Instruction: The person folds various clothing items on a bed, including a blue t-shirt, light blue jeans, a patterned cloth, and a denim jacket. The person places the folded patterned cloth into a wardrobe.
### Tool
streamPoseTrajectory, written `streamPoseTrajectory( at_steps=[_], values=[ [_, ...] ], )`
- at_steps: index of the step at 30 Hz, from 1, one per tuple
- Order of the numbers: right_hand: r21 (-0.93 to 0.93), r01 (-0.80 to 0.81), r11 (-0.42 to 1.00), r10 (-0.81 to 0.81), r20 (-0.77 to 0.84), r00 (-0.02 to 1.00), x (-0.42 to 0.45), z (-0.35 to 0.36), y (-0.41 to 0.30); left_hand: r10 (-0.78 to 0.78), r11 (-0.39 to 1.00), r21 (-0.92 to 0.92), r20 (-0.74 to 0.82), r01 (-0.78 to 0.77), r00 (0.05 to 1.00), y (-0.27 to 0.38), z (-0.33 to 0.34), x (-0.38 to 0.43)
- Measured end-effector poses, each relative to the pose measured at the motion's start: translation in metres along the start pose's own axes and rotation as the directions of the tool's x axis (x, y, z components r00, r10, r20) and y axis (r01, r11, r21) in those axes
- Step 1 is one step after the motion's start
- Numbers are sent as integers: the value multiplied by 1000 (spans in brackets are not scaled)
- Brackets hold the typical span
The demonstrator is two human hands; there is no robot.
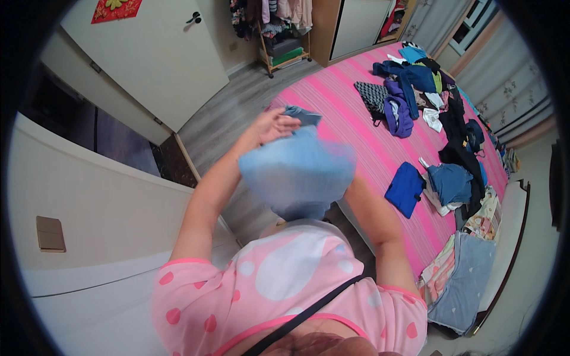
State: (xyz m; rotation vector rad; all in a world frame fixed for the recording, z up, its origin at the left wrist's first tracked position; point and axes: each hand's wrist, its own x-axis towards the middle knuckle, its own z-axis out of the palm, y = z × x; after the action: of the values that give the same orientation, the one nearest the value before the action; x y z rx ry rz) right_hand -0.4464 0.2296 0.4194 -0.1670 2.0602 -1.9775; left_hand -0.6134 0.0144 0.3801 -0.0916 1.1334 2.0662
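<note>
A blue garment (296, 167), blurred by motion, hangs in the air before my chest, with a darker grey-blue part (305, 116) at its far end. My left hand (278, 127) is at that far end, its fingers bent against the darker cloth and holding it. The right forearm reaches behind the near right side of the garment, and the cloth hides my right hand. On the bed to the right lie a folded bright blue garment (405, 189) and a blue denim piece (450, 183) on top of white cloth.
The bed has a pink striped cover (329, 93). Purple clothing (398, 118), jeans (418, 78) and black garments lie heaped across it. A blue quilt (467, 276) is by the headboard. A door (156, 58) and a clothes rack (289, 58) stand ahead, a wall at left.
</note>
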Motion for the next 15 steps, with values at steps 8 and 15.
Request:
streamPoseTrajectory(
  at_steps=[8,15],
  values=[
    [-166,-2,986,-23,-150,988,-26,-50,-37,-92,995,50,189,84,978,-108,26,-44],
    [-215,121,969,-171,-234,957,1,-51,-69,-82,994,-58,152,91,985,-132,17,-61]
  ],
)
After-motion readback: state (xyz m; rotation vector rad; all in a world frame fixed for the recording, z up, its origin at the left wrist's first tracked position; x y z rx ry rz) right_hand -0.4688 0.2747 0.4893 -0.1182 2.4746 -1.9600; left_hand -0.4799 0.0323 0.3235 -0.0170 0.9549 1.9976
